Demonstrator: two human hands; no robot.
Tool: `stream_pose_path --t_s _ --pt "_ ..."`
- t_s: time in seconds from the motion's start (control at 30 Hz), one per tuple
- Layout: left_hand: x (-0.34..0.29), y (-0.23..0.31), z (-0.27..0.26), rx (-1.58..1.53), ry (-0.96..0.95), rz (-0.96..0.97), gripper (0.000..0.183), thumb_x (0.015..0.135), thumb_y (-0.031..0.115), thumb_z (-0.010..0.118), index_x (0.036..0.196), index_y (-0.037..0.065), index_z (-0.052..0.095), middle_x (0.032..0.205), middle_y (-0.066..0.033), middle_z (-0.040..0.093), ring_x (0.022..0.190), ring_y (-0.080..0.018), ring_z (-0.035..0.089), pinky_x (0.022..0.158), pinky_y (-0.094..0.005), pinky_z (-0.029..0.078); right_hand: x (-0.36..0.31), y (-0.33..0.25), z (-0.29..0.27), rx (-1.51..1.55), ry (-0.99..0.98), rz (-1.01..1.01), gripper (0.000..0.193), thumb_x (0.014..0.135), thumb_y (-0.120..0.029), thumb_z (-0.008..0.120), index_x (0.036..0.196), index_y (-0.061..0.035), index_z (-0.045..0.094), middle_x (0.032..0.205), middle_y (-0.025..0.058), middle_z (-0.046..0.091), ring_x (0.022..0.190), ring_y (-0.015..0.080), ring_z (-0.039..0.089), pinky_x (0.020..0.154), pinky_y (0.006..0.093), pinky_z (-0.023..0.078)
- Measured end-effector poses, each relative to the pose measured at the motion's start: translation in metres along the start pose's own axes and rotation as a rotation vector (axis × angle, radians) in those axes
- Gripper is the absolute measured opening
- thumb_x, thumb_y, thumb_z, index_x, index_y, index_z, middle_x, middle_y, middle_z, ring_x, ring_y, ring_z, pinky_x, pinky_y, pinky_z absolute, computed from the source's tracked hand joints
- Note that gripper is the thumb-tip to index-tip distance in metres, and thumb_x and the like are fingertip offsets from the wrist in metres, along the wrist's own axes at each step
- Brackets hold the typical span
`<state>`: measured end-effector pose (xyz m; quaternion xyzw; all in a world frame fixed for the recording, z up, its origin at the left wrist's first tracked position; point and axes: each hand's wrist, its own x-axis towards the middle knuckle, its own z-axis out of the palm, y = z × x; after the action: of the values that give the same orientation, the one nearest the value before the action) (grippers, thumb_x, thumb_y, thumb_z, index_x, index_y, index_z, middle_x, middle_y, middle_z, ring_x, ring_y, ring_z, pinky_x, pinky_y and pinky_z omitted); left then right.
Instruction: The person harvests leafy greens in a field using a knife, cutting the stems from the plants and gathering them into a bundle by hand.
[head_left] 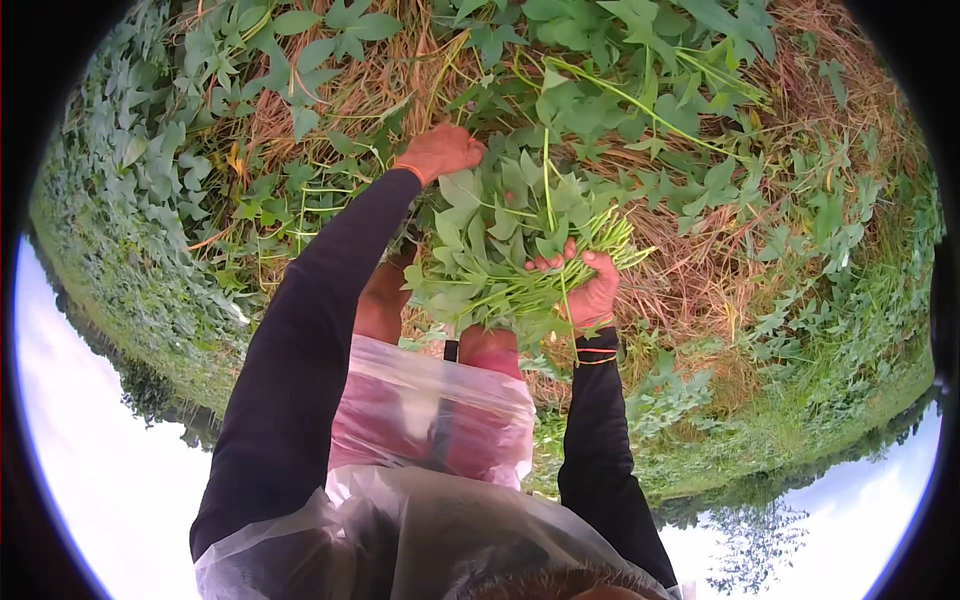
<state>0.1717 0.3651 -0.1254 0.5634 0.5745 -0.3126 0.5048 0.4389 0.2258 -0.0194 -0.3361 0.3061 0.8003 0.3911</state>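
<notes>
A thick bunch of green leafy vine shoots (485, 245) is gripped in my right hand (595, 290), its fingers wrapped round the stems. The pale green stem ends (622, 240) stick out to the right of that hand, while the leaves spread left in front of my knees. My left hand (442, 152) reaches out beyond the bunch, down among the growing vines. Its fingers are curled and their tips are hidden, so what they hold is not visible. Thin orange bands circle both wrists.
Lobed green vines (640, 80) spread over the ground ahead and to both sides. Dry brown straw (690, 265) shows between them. Long loose stems cross at the upper right. Clear plastic sheeting (450, 390) covers my lap.
</notes>
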Motion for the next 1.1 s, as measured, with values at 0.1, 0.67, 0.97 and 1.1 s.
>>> stream_pose_path --t_s 0.1,0.67,0.97,1.1 --pt "-0.058 -0.009 0.04 -0.948 0.034 0.141 0.043 0.098 0.044 0.052 0.107 0.004 0.066 0.089 -0.0027 0.064 0.071 -0.0127 0.056 0.058 -0.0271 0.043 -0.014 0.006 -0.002 -0.059 -0.032 0.015 0.021 0.082 -0.018 0.061 0.095 -0.0009 0.057 0.083 0.01 0.06 0.09 0.029 0.06 0.099 0.0547 0.044" --pt "-0.194 -0.087 -0.024 -1.199 0.44 0.202 0.027 0.103 0.029 0.054 0.089 0.006 0.059 0.074 -0.0012 0.061 0.055 -0.0052 0.041 0.05 -0.0212 0.032 0.026 0.031 0.021 -0.502 0.227 -0.103 0.022 0.089 -0.021 0.063 0.099 -0.0019 0.065 0.09 0.0074 0.065 0.084 0.0189 0.061 0.085 0.0341 0.049" --pt "-0.177 -0.047 -0.005 -0.524 0.549 0.283 0.025 0.095 0.021 0.062 0.084 0.001 0.055 0.059 -0.0131 0.051 0.051 -0.0305 0.046 0.052 -0.0403 0.04 0.076 0.1 0.062 -1.003 0.078 -0.278 0.031 0.092 -0.021 0.067 0.11 0.0035 0.068 0.098 0.006 0.069 0.093 0.0137 0.062 0.091 0.0294 0.047" --pt "-0.168 -0.021 0.001 -0.624 0.509 0.194 0.026 0.094 0.023 0.06 0.084 -0.001 0.056 0.061 -0.0155 0.056 0.056 -0.0342 0.057 0.056 -0.0413 0.046 0.089 0.115 0.064 -0.858 0.006 -0.408 0.033 0.092 -0.02 0.069 0.115 0.0035 0.068 0.11 0.0071 0.07 0.1 0.0132 0.064 0.092 0.0292 0.049"
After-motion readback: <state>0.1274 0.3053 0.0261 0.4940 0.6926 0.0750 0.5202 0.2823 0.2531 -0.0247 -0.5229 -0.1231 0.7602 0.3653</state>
